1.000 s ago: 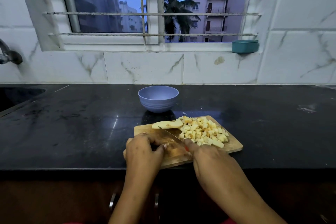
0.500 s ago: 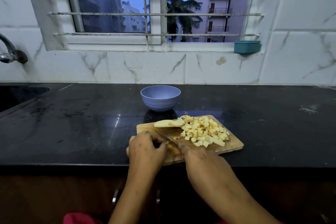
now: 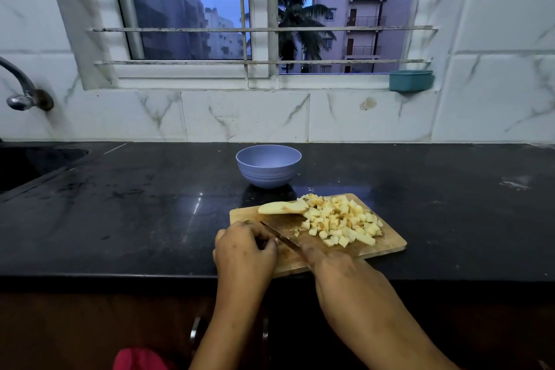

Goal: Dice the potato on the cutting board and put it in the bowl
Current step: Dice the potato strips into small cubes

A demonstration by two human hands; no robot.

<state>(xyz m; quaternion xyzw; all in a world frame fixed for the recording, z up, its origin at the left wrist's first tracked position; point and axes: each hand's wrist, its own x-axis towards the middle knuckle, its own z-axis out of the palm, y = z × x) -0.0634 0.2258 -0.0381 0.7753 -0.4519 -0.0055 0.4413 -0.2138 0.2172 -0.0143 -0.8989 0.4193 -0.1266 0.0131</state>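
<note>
One black stone countertop (image 3: 120,219) spans the full width of the view, with a sink (image 3: 30,165) sunk into its far-left end. Behind it rises a white, grey-veined tiled wall (image 3: 240,117) with a barred window (image 3: 186,24). A tap (image 3: 21,90) projects from the wall at the left.

A wooden cutting board (image 3: 387,245) lies at the near edge of the counter, turned slightly askew. The right hand (image 3: 339,270) rests at the board's near edge, fingers wrapped round the hidden handle of a knife (image 3: 280,234). The left hand (image 3: 243,252) covers the board's near-left corner with fingers curled downward. What lies under them is hidden, so its grip cannot be told.

A pale blue bowl (image 3: 268,170) stands upright just beyond the board's far edge, apart from it. The diced potato (image 3: 342,224) forms a loose heap on the right half of the board, none of it in the bowl. A teal container (image 3: 410,80) sits on the window sill at the right.

An uncut potato piece (image 3: 282,207) lies flat at the far-left side of the heap, touching it. The knife blade runs diagonally from the right hand toward the far left, low over the board, passing just beside the left fingertips and short of the heap.
</note>
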